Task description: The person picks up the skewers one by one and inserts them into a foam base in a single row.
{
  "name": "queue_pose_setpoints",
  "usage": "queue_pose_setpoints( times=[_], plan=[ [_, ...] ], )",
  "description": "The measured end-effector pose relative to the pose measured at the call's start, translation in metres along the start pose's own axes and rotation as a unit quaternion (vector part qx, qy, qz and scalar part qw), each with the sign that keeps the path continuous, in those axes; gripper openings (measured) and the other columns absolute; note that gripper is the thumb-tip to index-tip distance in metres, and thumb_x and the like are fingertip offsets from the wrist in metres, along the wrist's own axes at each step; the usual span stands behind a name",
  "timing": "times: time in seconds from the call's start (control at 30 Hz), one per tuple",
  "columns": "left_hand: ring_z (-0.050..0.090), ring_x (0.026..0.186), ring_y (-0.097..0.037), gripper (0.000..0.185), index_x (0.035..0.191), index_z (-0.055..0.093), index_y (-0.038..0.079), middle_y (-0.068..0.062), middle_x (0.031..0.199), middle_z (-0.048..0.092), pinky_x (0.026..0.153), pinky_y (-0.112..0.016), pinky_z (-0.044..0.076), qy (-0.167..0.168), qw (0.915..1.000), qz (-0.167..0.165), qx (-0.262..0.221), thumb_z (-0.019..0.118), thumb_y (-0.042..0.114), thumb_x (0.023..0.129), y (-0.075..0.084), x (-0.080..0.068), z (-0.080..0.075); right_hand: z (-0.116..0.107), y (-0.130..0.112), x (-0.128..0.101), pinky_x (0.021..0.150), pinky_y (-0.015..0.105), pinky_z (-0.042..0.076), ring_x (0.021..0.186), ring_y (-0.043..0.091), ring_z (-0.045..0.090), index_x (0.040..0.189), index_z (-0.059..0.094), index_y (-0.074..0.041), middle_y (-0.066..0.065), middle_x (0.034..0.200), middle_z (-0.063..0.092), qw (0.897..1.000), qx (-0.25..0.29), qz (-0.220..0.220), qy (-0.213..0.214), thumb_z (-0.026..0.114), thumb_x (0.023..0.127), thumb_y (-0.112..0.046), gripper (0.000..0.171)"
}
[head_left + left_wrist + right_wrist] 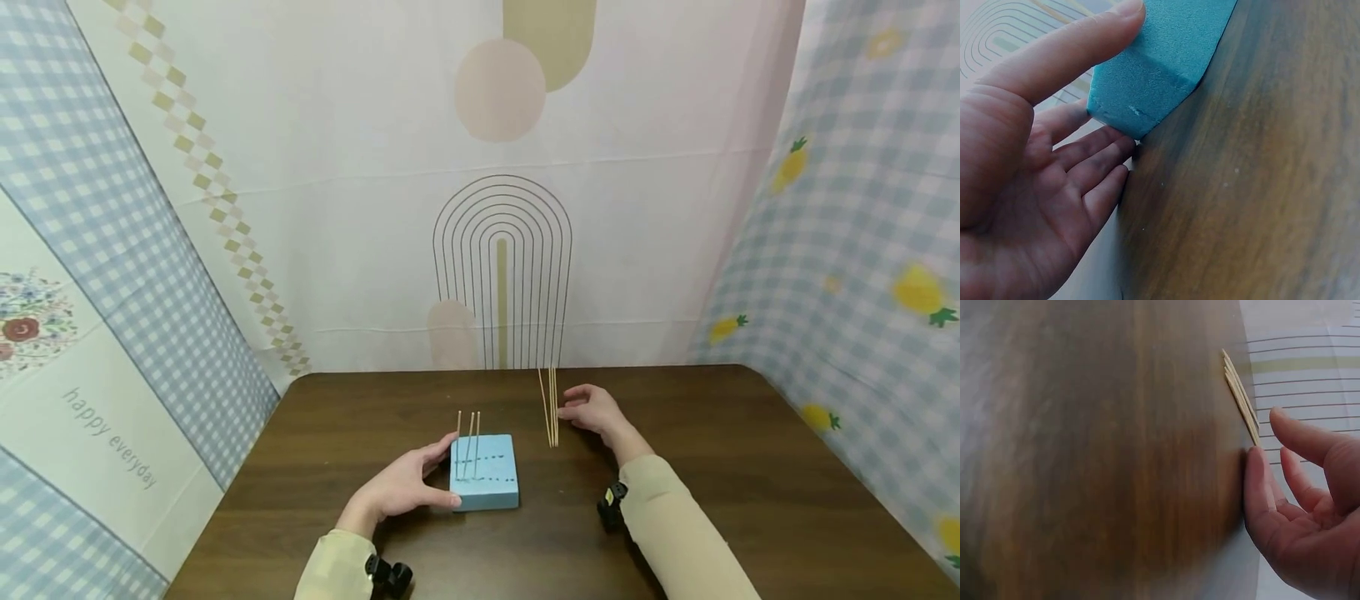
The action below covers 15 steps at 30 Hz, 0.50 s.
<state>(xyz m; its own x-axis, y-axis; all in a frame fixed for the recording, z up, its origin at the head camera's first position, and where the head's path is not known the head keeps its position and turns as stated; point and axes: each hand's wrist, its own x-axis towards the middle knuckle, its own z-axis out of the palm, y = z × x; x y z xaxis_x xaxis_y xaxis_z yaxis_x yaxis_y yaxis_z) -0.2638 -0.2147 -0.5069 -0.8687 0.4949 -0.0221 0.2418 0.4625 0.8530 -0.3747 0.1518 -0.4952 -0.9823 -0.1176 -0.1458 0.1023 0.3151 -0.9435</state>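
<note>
A light blue foam block lies on the table with rows of dark marks on its top. Three thin bamboo skewers stand upright along its left part. My left hand holds the block at its left side, thumb at the front corner and fingers towards the back; the left wrist view shows the thumb against the foam block. Several loose skewers lie in a bundle farther back. Beside them is my right hand, fingertips close to the loose skewers and thumb held apart.
The brown wooden table reaches back to a patterned white cloth. Checked cloths hang at the left and right. Small black cameras are strapped at both wrists.
</note>
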Motion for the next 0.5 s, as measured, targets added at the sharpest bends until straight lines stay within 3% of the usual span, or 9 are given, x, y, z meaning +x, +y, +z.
queue_pose_setpoints(
  times=[0.17,0.5],
  plan=[
    [0.04,0.154,-0.027,0.108,0.171,0.029,0.012,-0.01,0.169,0.04,0.123,-0.053,0.033,0.004,0.9999,-0.003,0.01,0.093,0.034,0.086,0.0003,0.0012,-0.0003,0.0021,-0.0004,0.0008,0.095,0.046,0.059,0.115,0.039,0.066,0.138,0.056,0.014,0.033,0.131,0.062,1.0,-0.007,-0.001,0.004,0.078,0.096,-0.002,0.051],
    [0.04,0.154,-0.029,0.108,0.171,0.03,0.013,-0.011,0.169,0.04,0.123,-0.053,0.033,0.005,0.9998,-0.007,0.018,0.092,0.039,0.086,-0.0021,0.002,0.0,0.0033,0.0015,0.0049,0.075,0.03,0.059,0.088,0.02,0.064,0.129,0.062,0.014,0.021,0.11,0.066,0.999,-0.038,0.008,0.024,0.084,0.088,0.004,0.047]
  ],
)
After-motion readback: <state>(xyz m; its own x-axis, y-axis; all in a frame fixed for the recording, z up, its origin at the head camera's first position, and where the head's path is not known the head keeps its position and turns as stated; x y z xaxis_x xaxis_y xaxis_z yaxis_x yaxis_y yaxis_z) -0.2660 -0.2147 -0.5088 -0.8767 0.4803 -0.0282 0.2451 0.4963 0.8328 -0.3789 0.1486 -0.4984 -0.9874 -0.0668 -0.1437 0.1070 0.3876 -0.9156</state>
